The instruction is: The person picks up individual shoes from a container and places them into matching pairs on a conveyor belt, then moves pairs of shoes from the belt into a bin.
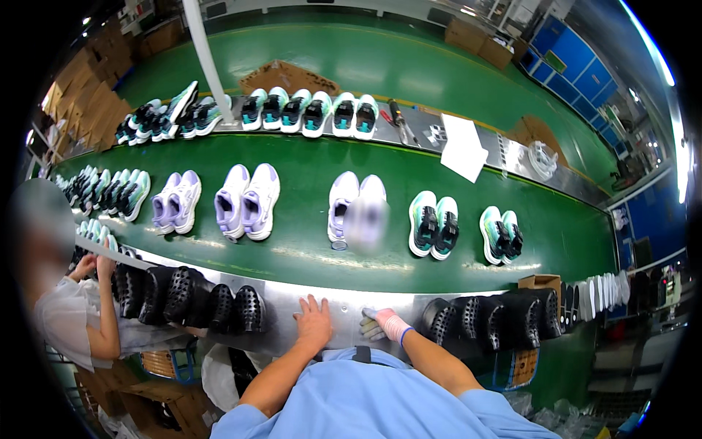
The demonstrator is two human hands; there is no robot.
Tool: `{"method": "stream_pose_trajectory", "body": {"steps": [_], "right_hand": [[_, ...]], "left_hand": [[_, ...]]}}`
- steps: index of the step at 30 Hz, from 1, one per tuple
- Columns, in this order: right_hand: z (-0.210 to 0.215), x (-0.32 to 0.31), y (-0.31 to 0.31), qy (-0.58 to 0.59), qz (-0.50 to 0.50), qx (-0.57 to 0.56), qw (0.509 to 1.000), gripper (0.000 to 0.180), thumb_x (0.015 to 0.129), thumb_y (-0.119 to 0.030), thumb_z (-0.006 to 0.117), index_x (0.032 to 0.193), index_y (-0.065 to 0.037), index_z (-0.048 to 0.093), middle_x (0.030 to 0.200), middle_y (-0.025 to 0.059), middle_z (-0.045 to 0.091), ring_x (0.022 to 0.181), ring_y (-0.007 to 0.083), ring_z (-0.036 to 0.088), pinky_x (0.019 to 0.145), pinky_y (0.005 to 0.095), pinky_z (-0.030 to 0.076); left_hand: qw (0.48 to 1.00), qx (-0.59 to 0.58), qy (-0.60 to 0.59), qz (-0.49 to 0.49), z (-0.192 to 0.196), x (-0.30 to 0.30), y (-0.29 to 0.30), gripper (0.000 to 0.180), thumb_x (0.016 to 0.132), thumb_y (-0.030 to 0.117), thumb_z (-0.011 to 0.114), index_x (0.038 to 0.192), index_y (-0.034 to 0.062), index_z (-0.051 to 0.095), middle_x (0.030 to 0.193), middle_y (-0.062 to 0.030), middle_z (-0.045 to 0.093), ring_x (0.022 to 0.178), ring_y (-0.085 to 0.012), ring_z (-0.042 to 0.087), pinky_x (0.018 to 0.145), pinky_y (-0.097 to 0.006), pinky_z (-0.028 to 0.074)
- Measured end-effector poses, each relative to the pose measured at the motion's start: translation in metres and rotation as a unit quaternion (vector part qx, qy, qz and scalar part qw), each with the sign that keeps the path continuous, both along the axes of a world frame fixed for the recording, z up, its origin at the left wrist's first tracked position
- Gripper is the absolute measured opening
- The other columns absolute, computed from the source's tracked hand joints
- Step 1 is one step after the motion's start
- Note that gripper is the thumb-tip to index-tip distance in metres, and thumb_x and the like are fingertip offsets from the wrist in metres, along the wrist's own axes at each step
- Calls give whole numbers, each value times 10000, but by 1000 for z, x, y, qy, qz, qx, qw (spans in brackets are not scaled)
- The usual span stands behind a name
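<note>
My left hand (313, 322), bare, rests on the metal ledge (351, 300) at the belt's near edge, fingers spread and holding nothing. To its right my right hand (385, 326), in a grey-and-pink work glove, lies on the same ledge with fingers stretched out and nothing visible in them. Ahead on the green conveyor belt (307, 263) is a white-and-purple pair of sneakers (342, 206); its right shoe is blurred. Another white-and-purple pair (259, 203) stands farther left. Teal-and-black sneakers (423, 227) stand to the right, with a similar pair (493, 235) beyond.
Black perforated shoe forms (183, 296) line the ledge at left, more forms (491, 322) at right. A co-worker (80, 314) sits at far left, hands raised. The far shelf holds sneakers (318, 113), a screwdriver (397, 113) and white paper (462, 146). Cardboard boxes (164, 402) sit below left.
</note>
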State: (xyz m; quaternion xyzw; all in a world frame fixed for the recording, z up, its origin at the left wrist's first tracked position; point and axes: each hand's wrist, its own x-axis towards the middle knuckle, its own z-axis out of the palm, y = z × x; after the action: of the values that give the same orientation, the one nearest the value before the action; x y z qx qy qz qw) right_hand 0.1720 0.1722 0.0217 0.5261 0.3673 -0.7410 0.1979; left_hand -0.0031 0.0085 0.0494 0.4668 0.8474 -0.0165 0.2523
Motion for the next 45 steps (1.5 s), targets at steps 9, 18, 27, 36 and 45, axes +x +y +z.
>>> {"method": "stream_pose_trajectory", "body": {"steps": [9,18,27,36,45], "right_hand": [[-3,-10,3,-17,16,-16,1000,562,955,-517,643,1120,16,710,992,174,762,813,293,753,758,418,618],[11,-26,3,-11,50,-10,999,496,964,-471,622,1062,8,707,972,167,769,805,290,754,749,411,613],[8,-24,7,-8,61,-23,998,504,957,-487,652,1059,1,727,962,164,769,783,285,751,728,398,620],[9,-31,10,-32,74,-20,997,466,955,-461,639,1036,-11,726,937,154,764,780,271,748,710,391,602],[120,-184,205,57,256,605,752,548,933,-523,591,906,7,724,904,263,711,892,424,698,784,489,539]], "left_hand": [[992,121,30,-3,-10,-12,-16,676,839,336,771,1429,106,535,1454,-220,456,1324,-435,446,1084,-593,365],[980,193,43,-14,-21,-18,-23,579,891,330,715,1395,98,550,1451,-219,477,1352,-448,425,1109,-600,348],[972,221,78,3,-38,-32,-23,549,937,328,666,1422,100,545,1505,-218,451,1420,-435,382,1203,-568,288],[974,209,86,6,-50,-32,-23,582,937,355,645,1470,154,525,1574,-159,379,1476,-377,310,1244,-540,224],[974,218,66,13,-50,-35,-21,587,921,336,645,1458,131,525,1559,-183,383,1466,-389,312,1243,-549,202]]}}
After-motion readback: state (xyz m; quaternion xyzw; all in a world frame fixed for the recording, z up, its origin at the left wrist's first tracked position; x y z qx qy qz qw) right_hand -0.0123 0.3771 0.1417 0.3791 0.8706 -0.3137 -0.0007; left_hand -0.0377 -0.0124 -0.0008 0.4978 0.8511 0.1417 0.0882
